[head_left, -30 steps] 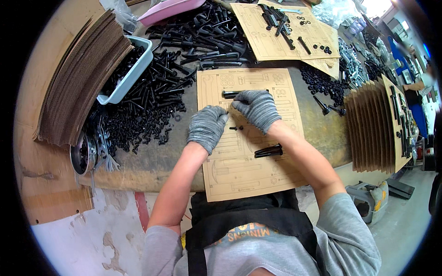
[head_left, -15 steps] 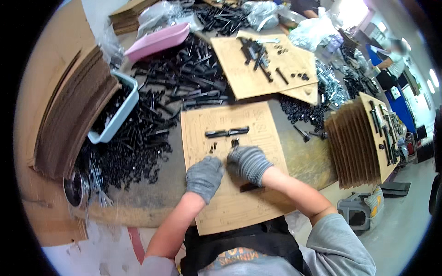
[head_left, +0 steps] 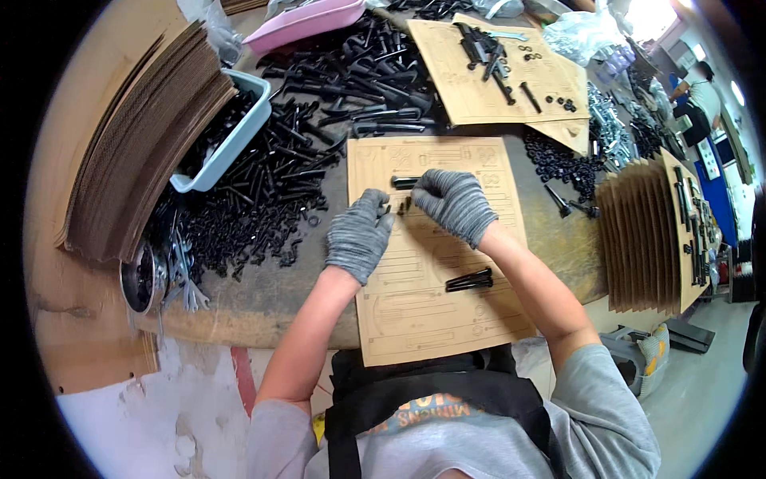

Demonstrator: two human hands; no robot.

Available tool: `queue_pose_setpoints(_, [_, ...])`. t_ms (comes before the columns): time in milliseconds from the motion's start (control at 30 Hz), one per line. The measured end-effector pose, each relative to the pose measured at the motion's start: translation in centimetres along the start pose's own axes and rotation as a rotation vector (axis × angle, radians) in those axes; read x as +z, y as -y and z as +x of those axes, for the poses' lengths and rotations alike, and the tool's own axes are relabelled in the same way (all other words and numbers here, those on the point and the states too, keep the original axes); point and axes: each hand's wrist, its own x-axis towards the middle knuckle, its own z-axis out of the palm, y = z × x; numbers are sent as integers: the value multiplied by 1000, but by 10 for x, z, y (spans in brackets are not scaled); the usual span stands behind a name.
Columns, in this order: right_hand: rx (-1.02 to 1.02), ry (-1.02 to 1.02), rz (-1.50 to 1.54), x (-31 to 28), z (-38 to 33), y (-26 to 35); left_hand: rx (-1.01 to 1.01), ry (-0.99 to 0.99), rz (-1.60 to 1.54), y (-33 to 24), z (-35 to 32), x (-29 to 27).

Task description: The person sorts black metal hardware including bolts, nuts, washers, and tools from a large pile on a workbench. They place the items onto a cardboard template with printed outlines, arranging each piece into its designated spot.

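Note:
A brown cardboard sheet printed with part outlines lies before me on the table. My left hand, in a grey knitted glove, rests at the sheet's left side, its fingers bent together; whatever they hold is hidden. Over the upper middle of the sheet is my gloved right hand, fingertips pinched downward, with their contents hidden too. Between the hands stand two small dark screws. A black bolt-like part shows partly from under the right hand. Nearer me, several long black bolts lie side by side.
Left are heaped black hardware, a light blue bin, a curved cardboard stack, a metal bowl and wrenches. A pink tray and another loaded sheet lie beyond. Cardboard sheets stand right. A person is far off.
My right hand has moved up the sheet, partly covering the long black part and uncovering the bolts nearer me. The left hand stays by the small screws. The whole view has shifted.

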Motion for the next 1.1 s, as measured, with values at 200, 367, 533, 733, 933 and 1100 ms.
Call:
queue_pose_setpoints(200, [-164,-49,-349,35,13,-1,-18,57,8,-2,4,0])
queue_pose_setpoints(367, [-214,24,-464,25,13,-13,21,115,17,-5,10,2])
queue_pose_setpoints(533, [-147,165,-438,8,14,-15,170,133,120,-1,18,5])
queue_pose_setpoints(733, [-246,97,-482,14,16,-22,73,246,54,-8,30,2])
queue_pose_setpoints(933, [-273,87,-468,16,14,-22,119,241,8,-2,31,2])
queue_pose_setpoints(1100, [-330,-9,-481,22,8,-24,130,256,94,5,31,12])
